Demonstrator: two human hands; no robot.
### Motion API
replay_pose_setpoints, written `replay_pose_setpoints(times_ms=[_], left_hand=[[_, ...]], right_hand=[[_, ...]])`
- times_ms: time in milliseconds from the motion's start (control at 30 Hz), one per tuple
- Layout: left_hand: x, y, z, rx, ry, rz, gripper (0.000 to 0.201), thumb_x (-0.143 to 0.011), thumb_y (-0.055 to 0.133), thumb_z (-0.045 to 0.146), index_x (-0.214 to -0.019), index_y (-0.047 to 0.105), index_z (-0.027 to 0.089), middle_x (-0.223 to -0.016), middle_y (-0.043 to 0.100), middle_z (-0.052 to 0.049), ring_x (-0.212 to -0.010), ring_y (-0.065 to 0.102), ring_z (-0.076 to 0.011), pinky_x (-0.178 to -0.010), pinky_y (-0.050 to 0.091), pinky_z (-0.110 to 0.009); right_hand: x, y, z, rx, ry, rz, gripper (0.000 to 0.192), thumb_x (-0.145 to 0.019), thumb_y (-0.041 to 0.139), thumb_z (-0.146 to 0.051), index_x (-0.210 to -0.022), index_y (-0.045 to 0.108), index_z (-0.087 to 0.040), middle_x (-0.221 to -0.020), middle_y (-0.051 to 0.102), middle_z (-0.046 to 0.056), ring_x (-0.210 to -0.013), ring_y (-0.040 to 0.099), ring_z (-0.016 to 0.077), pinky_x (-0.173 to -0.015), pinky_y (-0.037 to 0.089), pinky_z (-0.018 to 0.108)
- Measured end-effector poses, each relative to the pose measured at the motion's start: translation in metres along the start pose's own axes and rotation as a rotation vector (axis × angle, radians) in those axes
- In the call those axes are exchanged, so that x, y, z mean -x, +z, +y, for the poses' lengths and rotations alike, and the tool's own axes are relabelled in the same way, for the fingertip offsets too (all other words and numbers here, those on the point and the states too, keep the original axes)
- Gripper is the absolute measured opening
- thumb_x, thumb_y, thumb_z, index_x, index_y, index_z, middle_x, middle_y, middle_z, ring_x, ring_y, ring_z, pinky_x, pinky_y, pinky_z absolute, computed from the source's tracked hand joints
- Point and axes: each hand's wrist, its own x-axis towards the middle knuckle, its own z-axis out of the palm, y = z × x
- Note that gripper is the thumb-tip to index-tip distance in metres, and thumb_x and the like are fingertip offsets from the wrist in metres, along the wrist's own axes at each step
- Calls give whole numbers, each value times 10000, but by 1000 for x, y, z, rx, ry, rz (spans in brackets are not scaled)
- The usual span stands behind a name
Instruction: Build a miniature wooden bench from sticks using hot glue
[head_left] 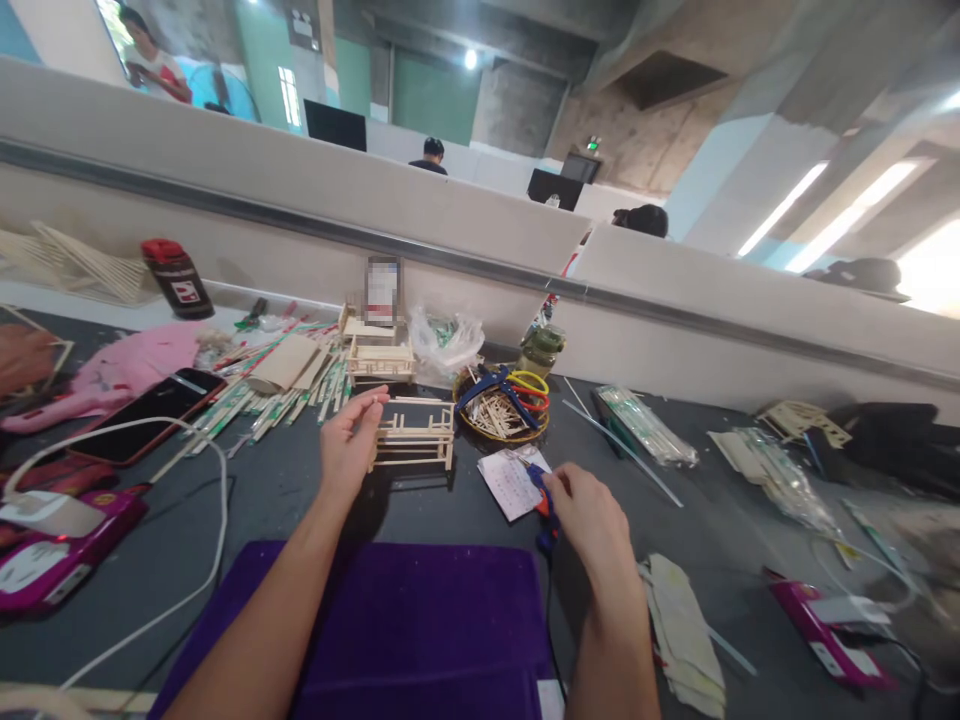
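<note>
My left hand is closed at the left end of a small wooden stick frame, which has short uprights and several long rails. Thumb and fingertips meet near its top left corner. On the right, my right hand curls over a blue and orange glue gun with its fingertips at the handle. The gun's nozzle end is over a sheet of paper with marks on it. Some of the fingers of my right hand are hidden from view. A purple mat is between my forearms.
Behind the frame are another stick model and a plastic bag. A basket holds sticks and pliers. Stick bundles, a cloth, a phone and a power strip with a white cable surround the work. Another person's hand is at left.
</note>
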Motion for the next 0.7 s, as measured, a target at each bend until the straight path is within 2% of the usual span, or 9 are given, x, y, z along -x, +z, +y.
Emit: replay_pose_setpoints(times_ms=[67,167,333,533,700], left_hand=[[0,1,0,11,12,1,254,-855,608,383,-966,723,186,-1207,681,-96,-1141,609,-249,-1036,409,-397],[1,2,1,33,16,18,252,-850,614,383,-954,724,182,-1213,679,-99,-1148,606,-252,-1034,412,-395],[1,2,5,82,-13,32,276,-845,621,401,-954,720,168,-1184,691,-114,-1126,619,-258,-1005,432,-396],[0,1,4,119,-20,18,285,-837,634,408,-955,722,164,-1174,693,-122,-1118,622,-256,-1004,431,-394],[0,0,4,90,-18,21,282,-839,630,406,-955,723,166,-1163,697,-114,-1111,623,-254,-997,433,-392]], right_hand=[[10,12,13,22,108,-10,299,-965,393,-406,-897,624,-229,-933,716,82,-932,654,242,-649,374,277],[16,25,20,37,199,-32,401,-971,341,-486,-874,620,-215,-956,712,109,-956,662,275,-680,410,309],[11,38,21,49,220,-76,420,-944,385,-525,-899,625,-184,-1000,707,167,-979,668,342,-749,456,384],[6,55,30,-24,230,-36,350,-867,542,-460,-1024,576,-148,-989,706,211,-976,680,336,-771,480,401],[0,69,46,-123,269,42,303,-816,532,-381,-999,608,-152,-979,708,212,-963,676,346,-751,486,407]])
